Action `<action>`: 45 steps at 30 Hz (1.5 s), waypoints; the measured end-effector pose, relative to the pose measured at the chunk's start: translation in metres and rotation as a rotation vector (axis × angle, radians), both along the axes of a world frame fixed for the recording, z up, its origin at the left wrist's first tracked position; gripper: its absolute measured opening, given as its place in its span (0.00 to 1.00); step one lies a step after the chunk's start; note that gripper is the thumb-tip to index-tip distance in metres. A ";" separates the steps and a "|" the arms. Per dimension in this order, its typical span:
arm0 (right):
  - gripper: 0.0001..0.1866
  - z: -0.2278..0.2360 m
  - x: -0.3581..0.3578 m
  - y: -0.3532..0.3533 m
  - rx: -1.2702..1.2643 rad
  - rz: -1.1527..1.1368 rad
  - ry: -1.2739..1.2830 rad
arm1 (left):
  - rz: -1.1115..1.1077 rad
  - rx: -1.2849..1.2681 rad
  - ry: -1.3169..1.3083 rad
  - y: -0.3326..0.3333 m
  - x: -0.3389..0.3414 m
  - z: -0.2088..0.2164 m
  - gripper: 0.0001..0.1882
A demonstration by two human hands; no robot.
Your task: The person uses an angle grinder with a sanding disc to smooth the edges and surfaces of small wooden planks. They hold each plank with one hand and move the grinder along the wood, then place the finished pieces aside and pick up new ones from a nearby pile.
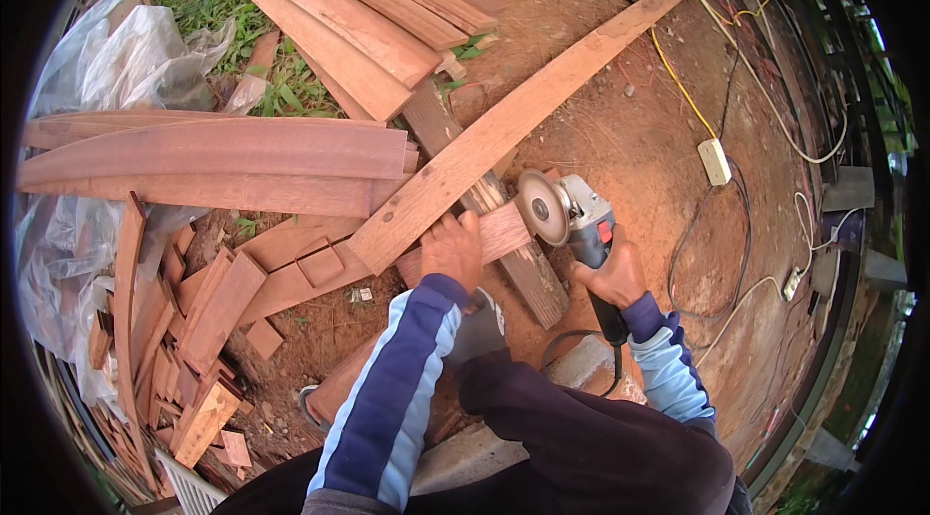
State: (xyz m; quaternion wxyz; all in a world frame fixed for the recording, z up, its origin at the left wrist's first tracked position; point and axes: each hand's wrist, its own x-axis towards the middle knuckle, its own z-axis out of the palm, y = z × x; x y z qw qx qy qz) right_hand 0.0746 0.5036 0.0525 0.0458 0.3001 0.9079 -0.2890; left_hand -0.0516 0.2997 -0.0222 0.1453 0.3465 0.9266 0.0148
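My right hand (617,275) is wrapped round the handle of an angle grinder (587,215), grey and black with a red switch. Its round disc (542,208) stands at the right end of a short reddish board (503,230); I cannot tell whether they touch. With fingers curled, my left hand (451,249) grips that board from above, close to the edge of a long plank (533,118). A weathered timber (531,284) lies underneath as a support. The grinder's black cord drops from its rear end.
Stacked planks (329,6) lie at the far left, with more boards (213,152) nearer. Offcuts (199,365) and plastic sheeting (145,55) fill the left side. On the right dirt lie a white socket block (714,162), a yellow cord (668,64) and loose cables. A concrete block (586,367) sits by my legs.
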 end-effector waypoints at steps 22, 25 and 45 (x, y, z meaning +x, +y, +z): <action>0.29 0.028 0.000 0.001 0.014 -0.295 0.197 | 0.140 0.590 -0.387 -0.025 0.003 0.047 0.35; 0.29 0.024 0.006 0.003 -0.009 -0.332 0.205 | 0.232 0.583 -0.463 -0.053 0.002 0.075 0.38; 0.28 0.011 0.013 0.002 0.013 -0.295 0.165 | 0.005 -0.240 -0.391 -0.241 0.067 0.097 0.51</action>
